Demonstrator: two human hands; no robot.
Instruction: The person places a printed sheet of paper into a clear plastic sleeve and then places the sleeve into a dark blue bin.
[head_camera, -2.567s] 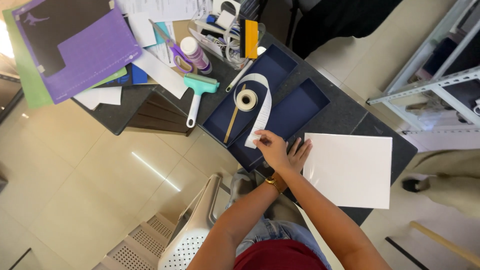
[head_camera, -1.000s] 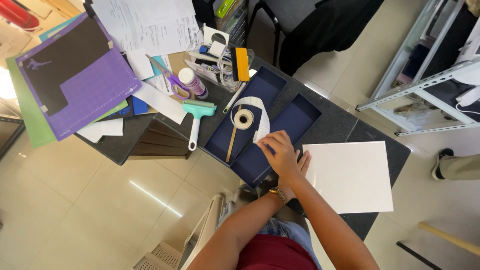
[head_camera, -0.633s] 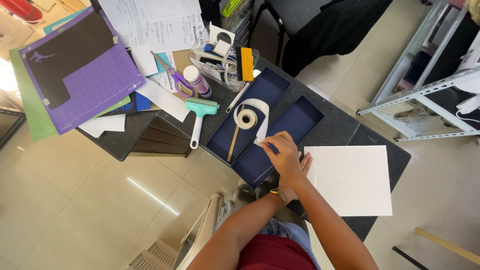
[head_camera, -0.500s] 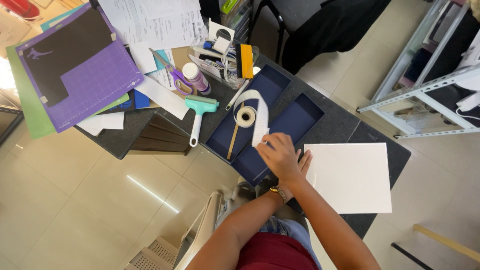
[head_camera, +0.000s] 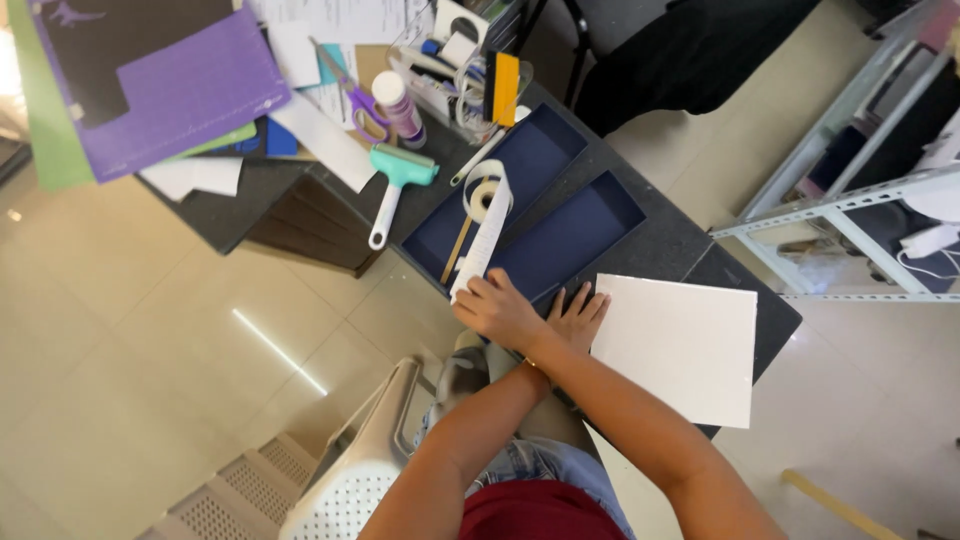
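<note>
The left hand (head_camera: 497, 312) pinches the near end of a long white paper tape strip (head_camera: 484, 240), which runs from a white tape roll (head_camera: 486, 198) lying inside a shallow navy-blue cardboard box tray (head_camera: 500, 190) on the dark worktop (head_camera: 660, 235). The right hand (head_camera: 575, 318) lies flat, fingers spread and holding nothing, on the near edge of a second navy-blue tray (head_camera: 575, 235) just beside the first. A white rectangular card sheet (head_camera: 680, 345) sits near the right hand. A thin wooden stick (head_camera: 457, 250) lies beside the strip. The strip looks light, limp and easily creased, probably sticky on one face, so it is best held by its end and edges; the trays seem stiff but light.
</note>
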